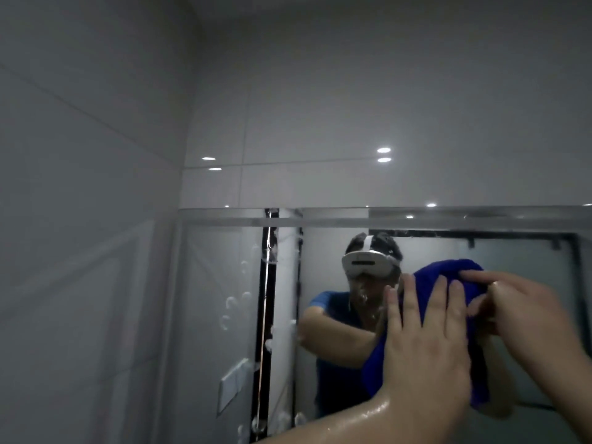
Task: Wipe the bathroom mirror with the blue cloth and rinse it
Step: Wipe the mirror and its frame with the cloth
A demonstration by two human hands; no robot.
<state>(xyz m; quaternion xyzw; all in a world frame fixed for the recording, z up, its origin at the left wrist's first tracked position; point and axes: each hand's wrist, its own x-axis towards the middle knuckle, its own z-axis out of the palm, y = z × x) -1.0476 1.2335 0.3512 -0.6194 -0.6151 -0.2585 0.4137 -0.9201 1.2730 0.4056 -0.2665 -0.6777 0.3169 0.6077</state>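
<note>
On my feed the blue cloth (445,269) sits flat against the mirror (528,248) in the lower right of the frame, just right of the headset reflection. The left hand (426,344) lies over the middle of it, fingers (411,302) straight and a bit apart, pressing it to the glass, with blue showing above them and off to the lower left. The right hand (525,312) has its fingers curled in, pinching the cloth's upper right edge.

Wet left hand (426,341) presses flat, fingers (413,302) straight and spread; right hand (525,312) pinches the blue cloth (448,269).
</note>
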